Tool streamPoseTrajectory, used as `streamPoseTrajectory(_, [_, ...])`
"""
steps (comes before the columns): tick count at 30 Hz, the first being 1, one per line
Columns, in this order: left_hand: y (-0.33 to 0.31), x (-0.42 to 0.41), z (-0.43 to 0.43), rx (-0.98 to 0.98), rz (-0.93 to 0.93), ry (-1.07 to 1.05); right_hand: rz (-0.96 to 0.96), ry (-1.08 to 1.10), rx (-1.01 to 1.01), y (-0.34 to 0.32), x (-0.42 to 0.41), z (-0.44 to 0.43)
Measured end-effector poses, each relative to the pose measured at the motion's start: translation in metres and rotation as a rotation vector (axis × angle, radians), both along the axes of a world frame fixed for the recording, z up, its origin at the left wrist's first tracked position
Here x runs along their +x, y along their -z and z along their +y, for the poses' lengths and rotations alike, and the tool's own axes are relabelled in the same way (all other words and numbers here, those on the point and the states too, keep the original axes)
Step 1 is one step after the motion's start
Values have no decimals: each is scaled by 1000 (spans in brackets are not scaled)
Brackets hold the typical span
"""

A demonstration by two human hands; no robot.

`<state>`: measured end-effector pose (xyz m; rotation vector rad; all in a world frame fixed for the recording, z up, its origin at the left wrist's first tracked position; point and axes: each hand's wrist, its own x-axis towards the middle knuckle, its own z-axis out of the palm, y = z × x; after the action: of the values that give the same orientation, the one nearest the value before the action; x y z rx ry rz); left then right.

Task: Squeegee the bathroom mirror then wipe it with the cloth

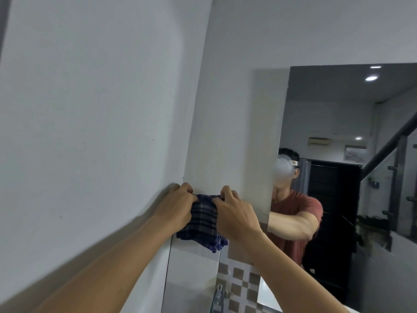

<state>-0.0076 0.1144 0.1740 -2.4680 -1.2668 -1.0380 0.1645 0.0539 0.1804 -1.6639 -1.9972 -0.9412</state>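
A dark blue plaid cloth (203, 224) hangs in the corner where the left wall meets the back wall. My left hand (174, 206) grips its upper left edge and my right hand (234, 213) grips its upper right edge, both with fingers pinched on the fabric. The frameless mirror (338, 154) is on the back wall, to the right of my hands, and reflects a person in a red shirt. The cloth lies left of the mirror's edge and does not touch the glass. No squeegee is in view.
A white wall (90, 109) runs close along my left. Below the cloth are white tiles (194, 272) and a brown checkered tile strip (239, 288). A metal tap (217, 294) shows at the bottom. The mirror reflects a staircase railing and a dark door.
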Motion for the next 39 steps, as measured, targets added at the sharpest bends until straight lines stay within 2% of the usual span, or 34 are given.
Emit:
streamPoseTrajectory(3, [0, 1, -5, -2, 104, -77, -40, -7, -56, -4, -3, -3])
streamPoseTrajectory(6, [0, 2, -12, -117, 114, -73, -85, 24, -123, -8, -5, -6])
streamPoseTrajectory(13, [-1, -3, -26, -132, 53, 47, 146, -60, -312, -4, -3, -18])
streamPoseTrajectory(15, [6, -1, -21, -167, -6, 98, 246, -113, -318, 0, -1, -19])
streamPoseTrajectory(23, [26, -1, -7, -274, -205, 189, 309, -112, -324, 12, 3, -10])
streamPoseTrajectory(32, [41, 1, -1, -186, -257, 186, 313, -120, -254, 22, 8, -11])
streamPoseTrajectory(39, [48, 3, -5, -62, -295, 190, 435, -179, -196, 33, 9, -18])
